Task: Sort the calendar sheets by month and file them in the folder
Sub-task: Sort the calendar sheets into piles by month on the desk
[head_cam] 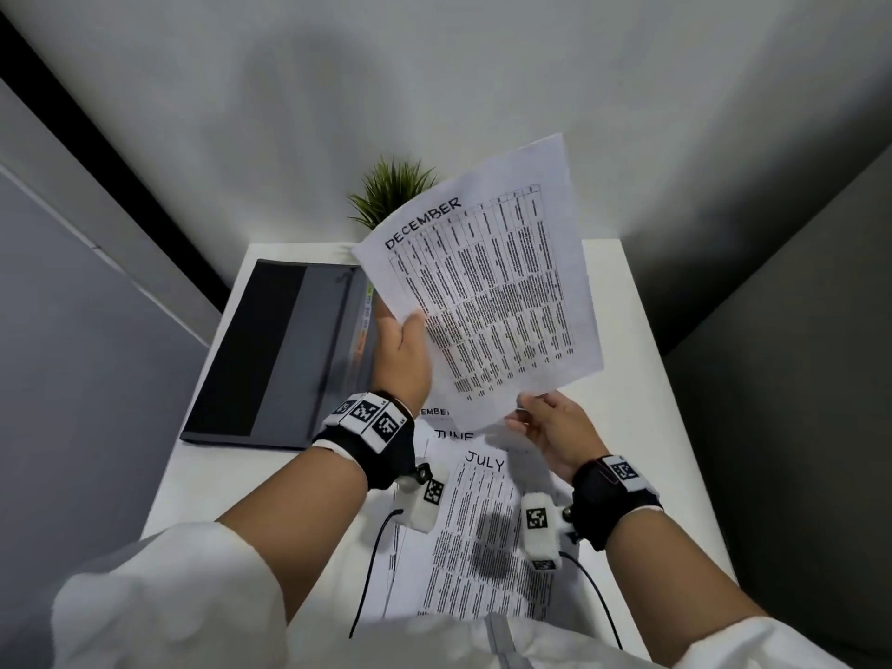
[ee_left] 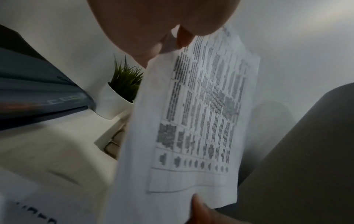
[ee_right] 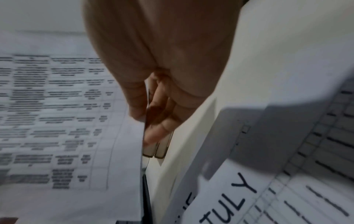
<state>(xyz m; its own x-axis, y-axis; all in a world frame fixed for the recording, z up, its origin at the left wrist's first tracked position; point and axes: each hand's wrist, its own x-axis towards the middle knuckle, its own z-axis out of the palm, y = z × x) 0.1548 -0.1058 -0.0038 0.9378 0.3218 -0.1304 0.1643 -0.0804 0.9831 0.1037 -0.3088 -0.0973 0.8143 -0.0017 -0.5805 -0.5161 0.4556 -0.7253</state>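
Note:
I hold the DECEMBER sheet (head_cam: 487, 287) up above the white table (head_cam: 627, 330), tilted. My left hand (head_cam: 403, 338) pinches its left edge, thumb on the printed side. My right hand (head_cam: 536, 417) pinches its lower corner; in the right wrist view the thumb and fingers (ee_right: 138, 109) clamp the paper edge (ee_right: 57, 121). The left wrist view shows the same sheet (ee_left: 201, 113) from below. On the table under my hands lie overlapping sheets headed JULY (head_cam: 485, 462), JUNE (head_cam: 453, 435) and one ending in "EMBER" (head_cam: 434, 411). The dark grey folder (head_cam: 285, 350) lies at the left with coloured tabs (head_cam: 367, 321).
A small potted plant (head_cam: 393, 190) stands at the table's back edge against the wall, behind the raised sheet. Grey partition walls close in on both sides. Wrist camera cables (head_cam: 371, 572) hang over the sheets near the front edge.

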